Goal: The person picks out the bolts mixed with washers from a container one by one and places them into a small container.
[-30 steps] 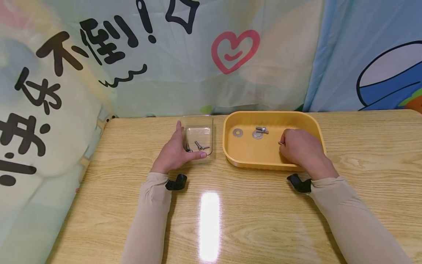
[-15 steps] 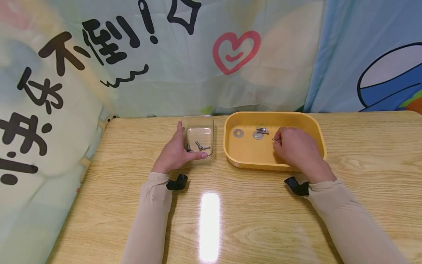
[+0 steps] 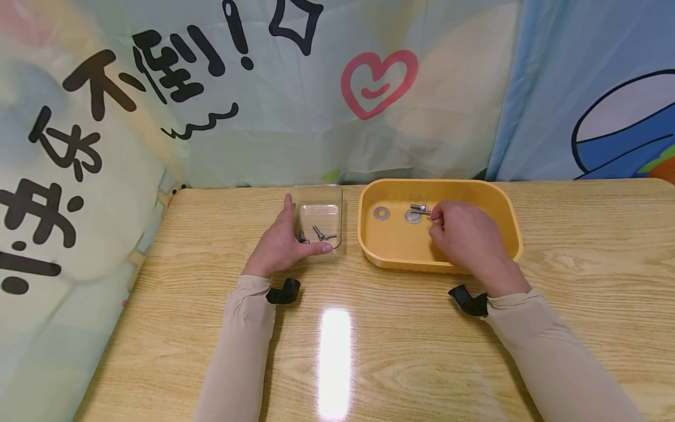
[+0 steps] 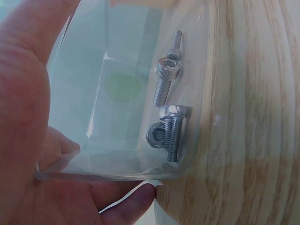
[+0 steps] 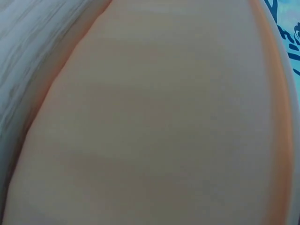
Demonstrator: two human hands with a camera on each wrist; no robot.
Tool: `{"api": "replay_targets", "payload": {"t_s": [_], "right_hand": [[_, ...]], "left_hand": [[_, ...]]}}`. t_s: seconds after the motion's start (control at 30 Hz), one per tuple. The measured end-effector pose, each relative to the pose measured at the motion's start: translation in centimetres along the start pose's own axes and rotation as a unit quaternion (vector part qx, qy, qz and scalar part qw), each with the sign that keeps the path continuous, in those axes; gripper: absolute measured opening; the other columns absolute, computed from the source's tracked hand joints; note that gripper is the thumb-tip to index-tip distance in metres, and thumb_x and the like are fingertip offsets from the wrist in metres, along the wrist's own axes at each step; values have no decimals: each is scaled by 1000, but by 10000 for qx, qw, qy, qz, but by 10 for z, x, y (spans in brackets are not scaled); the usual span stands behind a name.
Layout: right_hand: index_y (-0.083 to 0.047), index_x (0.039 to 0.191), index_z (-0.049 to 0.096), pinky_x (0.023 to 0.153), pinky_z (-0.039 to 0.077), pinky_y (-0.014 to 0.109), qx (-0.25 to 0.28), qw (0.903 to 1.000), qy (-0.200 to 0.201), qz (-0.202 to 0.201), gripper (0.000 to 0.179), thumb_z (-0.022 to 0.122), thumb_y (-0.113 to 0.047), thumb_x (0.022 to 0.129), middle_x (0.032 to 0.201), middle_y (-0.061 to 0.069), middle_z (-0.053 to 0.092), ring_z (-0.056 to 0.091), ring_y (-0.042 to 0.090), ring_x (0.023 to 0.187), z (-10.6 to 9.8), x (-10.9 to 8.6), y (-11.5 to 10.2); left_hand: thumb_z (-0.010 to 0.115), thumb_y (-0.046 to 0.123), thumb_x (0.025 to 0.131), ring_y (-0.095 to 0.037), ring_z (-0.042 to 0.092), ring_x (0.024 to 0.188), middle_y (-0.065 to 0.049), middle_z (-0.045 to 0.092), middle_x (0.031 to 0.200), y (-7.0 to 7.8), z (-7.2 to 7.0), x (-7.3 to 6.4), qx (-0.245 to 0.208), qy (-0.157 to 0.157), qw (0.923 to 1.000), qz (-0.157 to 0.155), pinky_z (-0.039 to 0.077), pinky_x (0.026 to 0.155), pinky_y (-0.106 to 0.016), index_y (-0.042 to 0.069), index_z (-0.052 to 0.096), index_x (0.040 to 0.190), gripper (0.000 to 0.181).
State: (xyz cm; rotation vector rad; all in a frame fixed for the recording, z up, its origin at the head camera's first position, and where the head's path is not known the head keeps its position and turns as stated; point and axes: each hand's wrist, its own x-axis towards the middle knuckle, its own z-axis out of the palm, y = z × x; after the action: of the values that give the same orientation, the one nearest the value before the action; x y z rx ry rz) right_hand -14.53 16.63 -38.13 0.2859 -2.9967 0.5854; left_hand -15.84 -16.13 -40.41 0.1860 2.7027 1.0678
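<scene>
My left hand (image 3: 276, 246) holds a clear plastic box (image 3: 319, 195) at its near left corner, thumb along the front and fingers along the left side. Inside lie several socket-head screws (image 4: 164, 89), with knurled heads showing in the left wrist view. Over the yellow tray (image 3: 395, 243), my right hand (image 3: 469, 237) pinches a small screw (image 3: 430, 220) between thumb and fingers, only its end showing. Right by the fingertips are loose screws (image 3: 419, 207) and grey washers (image 3: 413, 217). One more washer (image 3: 382, 213) lies farther left in the tray.
Box and tray stand side by side at the back of the wooden table (image 3: 401, 351). Directly behind hangs a printed cloth (image 3: 295, 140). Black wrist cameras (image 3: 285, 291) sit below both hands. A blurred pale surface fills most of the right wrist view.
My right hand has moved left across the tray with the small screw in its fingers, up to the loose screws and washers. The left hand stays on the box.
</scene>
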Motion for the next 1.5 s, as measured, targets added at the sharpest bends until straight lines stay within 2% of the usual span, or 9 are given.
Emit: {"api": "replay_targets", "payload": {"t_s": [0.37, 0.67, 0.93, 1.5], "right_hand": [[2, 95, 66, 67, 49, 47, 108, 9999, 97, 61, 13, 57, -5, 88, 87, 15, 64, 57, 31, 75, 2, 0, -11], [0, 92, 66, 67, 48, 46, 143, 9992, 322, -198, 12, 57, -6, 88, 86, 13, 65, 59, 30, 76, 4, 0, -19], [-2, 94, 66, 67, 48, 46, 336, 9990, 241, -139, 11, 58, -8, 90, 89, 13, 65, 58, 30, 80, 7, 1, -29], [-3, 95, 69, 67, 50, 43, 626, 9961, 487, -395, 12, 58, -7, 91, 88, 11, 65, 58, 28, 81, 16, 4, -47]], "left_hand": [[87, 53, 74, -32, 21, 150, -18, 11, 166, 1, -1, -1, 4, 9, 10000, -28, 25, 119, -46, 3, -12, 159, 140], [87, 53, 73, -32, 22, 150, -18, 12, 166, 1, 0, 0, -57, 25, 10000, 7, 26, 119, -46, 4, -12, 159, 140], [88, 54, 72, -32, 22, 150, -18, 13, 166, 0, 1, 0, -80, 30, 10000, 2, 26, 119, -46, 5, -12, 160, 142], [87, 54, 73, -33, 23, 149, -19, 14, 166, -2, 1, -1, -104, 25, 9999, -8, 27, 118, -47, 5, -12, 160, 140]]}}
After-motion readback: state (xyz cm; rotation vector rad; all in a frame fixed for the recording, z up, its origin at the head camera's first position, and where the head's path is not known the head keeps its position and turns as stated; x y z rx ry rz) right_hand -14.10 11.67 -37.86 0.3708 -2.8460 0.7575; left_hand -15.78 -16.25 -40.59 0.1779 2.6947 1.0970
